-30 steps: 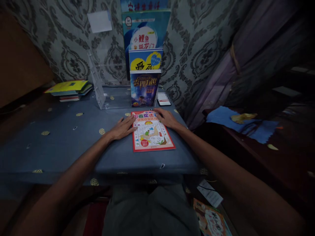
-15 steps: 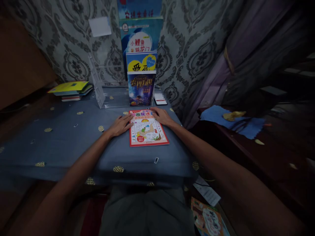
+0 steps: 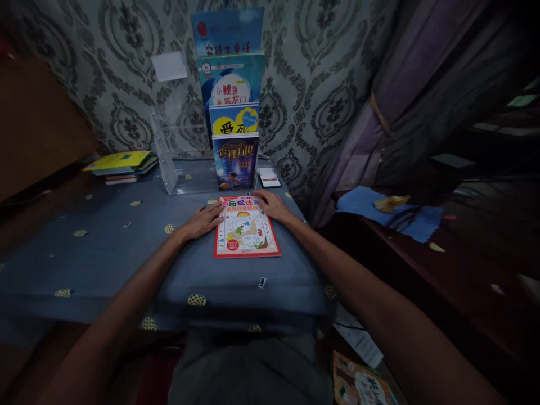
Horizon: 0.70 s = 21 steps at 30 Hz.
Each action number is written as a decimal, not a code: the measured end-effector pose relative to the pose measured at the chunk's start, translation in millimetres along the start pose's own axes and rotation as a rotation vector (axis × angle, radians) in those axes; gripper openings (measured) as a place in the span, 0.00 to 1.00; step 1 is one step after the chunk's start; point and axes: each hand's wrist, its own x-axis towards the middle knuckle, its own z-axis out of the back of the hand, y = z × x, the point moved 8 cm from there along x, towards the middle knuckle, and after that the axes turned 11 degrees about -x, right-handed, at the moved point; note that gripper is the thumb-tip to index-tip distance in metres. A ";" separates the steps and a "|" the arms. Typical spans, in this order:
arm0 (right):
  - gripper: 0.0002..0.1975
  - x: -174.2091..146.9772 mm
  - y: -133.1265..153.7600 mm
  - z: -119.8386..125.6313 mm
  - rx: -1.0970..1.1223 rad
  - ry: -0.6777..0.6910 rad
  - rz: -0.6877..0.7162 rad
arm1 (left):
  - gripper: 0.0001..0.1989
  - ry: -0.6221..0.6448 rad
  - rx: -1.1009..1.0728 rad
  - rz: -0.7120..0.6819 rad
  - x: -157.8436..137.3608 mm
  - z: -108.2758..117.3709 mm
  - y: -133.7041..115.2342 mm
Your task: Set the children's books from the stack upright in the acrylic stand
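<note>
A thin red-bordered picture book (image 3: 247, 232) lies flat and closed on the table, its cover facing up. My left hand (image 3: 203, 220) rests at its left edge, fingers stretched over the cover's margin. Across from it, my right hand (image 3: 272, 206) lies on the upper right part of the cover with its fingers extended. Neither hand grips the book. Just behind stands a clear tiered rack (image 3: 165, 163) with a dark blue book (image 3: 236, 163) at its front and several taller books stepped up behind it.
A phone (image 3: 269, 179) lies right of the rack. At the left is a pile of books with a yellow cover (image 3: 118, 162). The table has a grey-blue cloth (image 3: 126, 253). A dark red surface at right holds a blue cloth (image 3: 388, 214). Below is an orange book (image 3: 360, 382).
The view has tilted up slightly, so everything sits a little lower and further left. Both hands keep their places on the book.
</note>
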 end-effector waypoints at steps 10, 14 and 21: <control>0.22 2.7 -21.2 14.2 0.085 -0.144 -0.133 | 0.25 0.020 0.188 0.049 17.2 21.3 -26.5; 0.20 3.7 -28.4 16.1 0.112 -0.173 -0.176 | 0.18 -0.064 0.258 0.131 30.6 25.1 -60.9; 0.18 -0.1 -32.0 25.0 0.124 -0.213 -0.233 | 0.27 -0.167 0.320 0.110 68.3 -2.9 -140.9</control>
